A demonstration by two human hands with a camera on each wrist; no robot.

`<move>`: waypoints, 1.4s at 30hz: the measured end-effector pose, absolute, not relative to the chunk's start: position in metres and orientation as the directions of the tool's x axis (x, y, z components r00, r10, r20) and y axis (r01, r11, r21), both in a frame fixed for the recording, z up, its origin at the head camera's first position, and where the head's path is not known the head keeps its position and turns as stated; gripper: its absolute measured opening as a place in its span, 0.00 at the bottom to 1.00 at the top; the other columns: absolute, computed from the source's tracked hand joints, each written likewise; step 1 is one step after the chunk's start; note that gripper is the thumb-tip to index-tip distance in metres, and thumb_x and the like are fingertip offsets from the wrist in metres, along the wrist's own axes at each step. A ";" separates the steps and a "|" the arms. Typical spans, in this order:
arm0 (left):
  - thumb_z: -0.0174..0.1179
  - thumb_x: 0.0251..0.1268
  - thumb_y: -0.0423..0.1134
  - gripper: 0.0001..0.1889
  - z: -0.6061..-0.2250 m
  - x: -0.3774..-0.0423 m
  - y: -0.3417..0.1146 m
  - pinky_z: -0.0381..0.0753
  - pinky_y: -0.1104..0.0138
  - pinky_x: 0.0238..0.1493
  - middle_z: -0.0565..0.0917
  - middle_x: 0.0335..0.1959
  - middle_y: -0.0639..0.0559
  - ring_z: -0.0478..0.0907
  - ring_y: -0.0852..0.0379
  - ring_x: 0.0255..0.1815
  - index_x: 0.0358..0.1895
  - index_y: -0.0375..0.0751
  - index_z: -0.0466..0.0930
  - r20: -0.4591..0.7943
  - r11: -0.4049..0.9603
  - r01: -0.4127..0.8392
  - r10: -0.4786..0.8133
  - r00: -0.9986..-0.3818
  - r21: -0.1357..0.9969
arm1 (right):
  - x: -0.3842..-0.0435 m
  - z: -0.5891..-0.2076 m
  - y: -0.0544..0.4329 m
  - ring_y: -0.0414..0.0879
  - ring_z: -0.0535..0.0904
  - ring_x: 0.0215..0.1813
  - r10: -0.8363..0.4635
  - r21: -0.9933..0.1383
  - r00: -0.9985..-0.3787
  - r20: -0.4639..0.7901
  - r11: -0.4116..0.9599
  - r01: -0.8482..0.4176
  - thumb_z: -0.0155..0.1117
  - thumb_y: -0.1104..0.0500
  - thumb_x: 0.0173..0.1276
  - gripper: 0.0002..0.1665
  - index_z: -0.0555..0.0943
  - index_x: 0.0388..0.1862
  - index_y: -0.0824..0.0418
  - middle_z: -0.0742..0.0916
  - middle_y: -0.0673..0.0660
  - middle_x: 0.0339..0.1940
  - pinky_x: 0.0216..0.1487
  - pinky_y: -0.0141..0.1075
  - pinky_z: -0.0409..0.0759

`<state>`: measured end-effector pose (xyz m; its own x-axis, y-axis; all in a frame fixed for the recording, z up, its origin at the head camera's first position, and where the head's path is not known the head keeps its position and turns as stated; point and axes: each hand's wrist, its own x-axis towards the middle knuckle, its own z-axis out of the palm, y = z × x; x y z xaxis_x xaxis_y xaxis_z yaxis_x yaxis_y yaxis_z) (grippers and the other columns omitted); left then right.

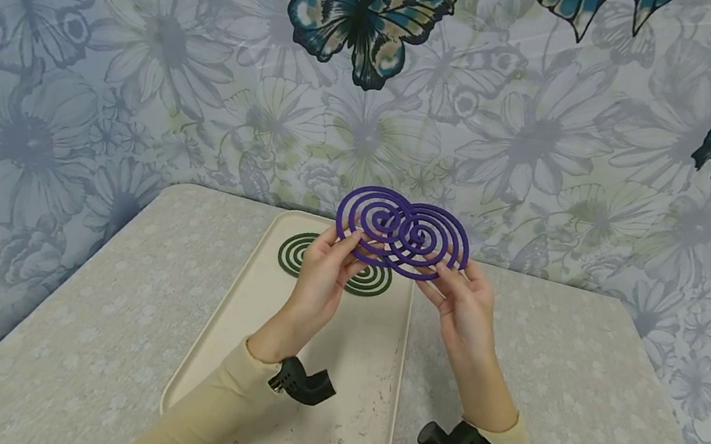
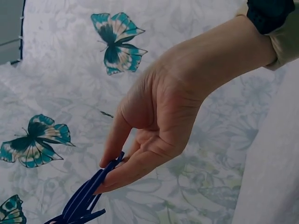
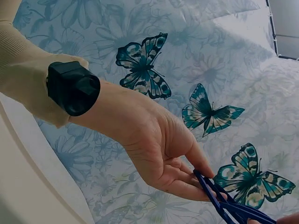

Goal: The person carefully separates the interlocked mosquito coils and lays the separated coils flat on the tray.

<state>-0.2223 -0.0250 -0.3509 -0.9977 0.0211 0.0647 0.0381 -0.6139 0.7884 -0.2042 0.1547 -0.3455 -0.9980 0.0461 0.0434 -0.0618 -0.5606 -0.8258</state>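
Observation:
Two purple mosquito coils, a left one and a right one, are held up above the far end of the tray, their inner rings overlapping. My left hand pinches the left coil at its lower edge between thumb and fingers. The lower right edge of the other coil is gripped by my right hand. Both wrist views show the purple coils edge-on, with strands splayed apart. Green mosquito coils lie on the tray, partly hidden behind my left hand.
A cream tray with dark specks near its front lies on the grey patterned table. Behind the table hangs a cloth printed with butterflies and flowers. Dark cameras are strapped to both wrists.

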 end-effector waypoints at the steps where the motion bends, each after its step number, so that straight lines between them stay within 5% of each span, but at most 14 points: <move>1: 0.48 0.73 0.31 0.16 -0.351 -0.223 -0.025 0.84 0.75 0.39 0.86 0.33 0.57 0.85 0.64 0.34 0.61 0.33 0.69 0.067 -0.614 0.043 0.017 -0.998 0.788 | -0.205 -0.346 0.155 0.41 0.87 0.38 0.044 -0.822 -0.998 0.040 -0.567 -0.058 0.48 0.74 0.70 0.17 0.69 0.56 0.63 0.88 0.51 0.37 0.41 0.35 0.86; 8: 0.50 0.71 0.28 0.31 -0.352 -0.221 -0.023 0.84 0.75 0.35 0.87 0.36 0.57 0.85 0.64 0.32 0.74 0.46 0.53 0.094 -0.611 0.108 -0.054 -0.994 0.784 | -0.205 -0.347 0.154 0.41 0.87 0.38 0.072 -0.827 -0.995 0.063 -0.555 -0.092 0.47 0.76 0.69 0.24 0.64 0.62 0.63 0.88 0.51 0.39 0.40 0.35 0.85; 22: 0.52 0.70 0.29 0.31 -0.358 -0.216 -0.013 0.84 0.74 0.36 0.86 0.40 0.52 0.85 0.63 0.31 0.74 0.51 0.55 0.095 -0.594 0.146 -0.116 -0.989 0.791 | -0.200 -0.351 0.144 0.41 0.87 0.36 0.169 -0.889 -0.975 0.144 -0.411 -0.203 0.52 0.78 0.65 0.48 0.46 0.77 0.51 0.86 0.52 0.38 0.37 0.36 0.86; 30: 0.52 0.69 0.28 0.31 -0.353 -0.223 -0.025 0.84 0.74 0.34 0.87 0.30 0.57 0.84 0.63 0.26 0.73 0.46 0.55 0.083 -0.594 0.114 -0.080 -0.993 0.796 | -0.202 -0.348 0.149 0.41 0.87 0.37 0.151 -0.900 -0.984 0.096 -0.410 -0.151 0.52 0.78 0.65 0.45 0.50 0.75 0.53 0.87 0.51 0.39 0.36 0.35 0.86; 42: 0.51 0.71 0.29 0.28 -0.342 -0.233 -0.051 0.84 0.75 0.35 0.87 0.33 0.55 0.86 0.63 0.28 0.73 0.42 0.58 0.034 -0.569 0.030 -0.004 -0.999 0.822 | -0.204 -0.338 0.163 0.39 0.86 0.31 0.100 -0.907 -0.993 0.056 -0.410 -0.092 0.50 0.78 0.66 0.43 0.49 0.76 0.58 0.88 0.47 0.34 0.31 0.32 0.85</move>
